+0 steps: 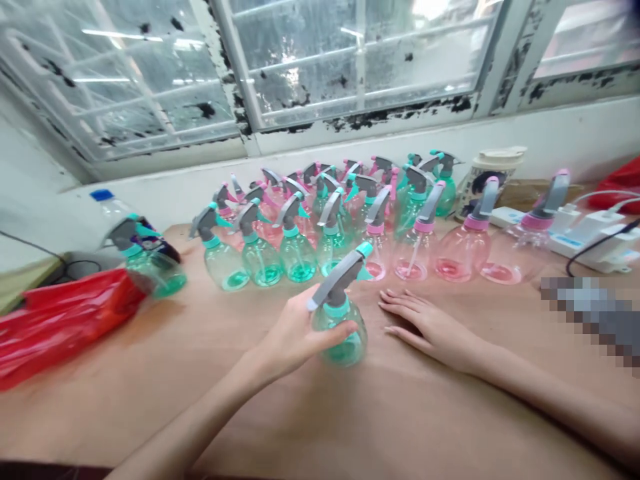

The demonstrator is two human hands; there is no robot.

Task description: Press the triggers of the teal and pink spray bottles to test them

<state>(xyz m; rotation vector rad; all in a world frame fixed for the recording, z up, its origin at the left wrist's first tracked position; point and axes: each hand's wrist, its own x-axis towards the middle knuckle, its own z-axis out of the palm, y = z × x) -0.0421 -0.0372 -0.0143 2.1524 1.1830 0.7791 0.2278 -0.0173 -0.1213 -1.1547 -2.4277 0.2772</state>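
Left hand [301, 329] around green bottle [347, 348]

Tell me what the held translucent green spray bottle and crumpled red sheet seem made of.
Translucent green spray bottle: probably smooth plastic; its wall is see-through.
Crumpled red sheet: likely thin, glossy plastic film, judging by creases and highlights.

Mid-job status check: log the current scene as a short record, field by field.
left hand: gripping a green spray bottle
right hand: palm down, fingers spread, holding nothing
surface: brown table
front row: green bottles at left, pink bottles at right
far left: lone green bottle beside red plastic
far right: white chargers
unclear: whether the gripped bottle's base touches the table
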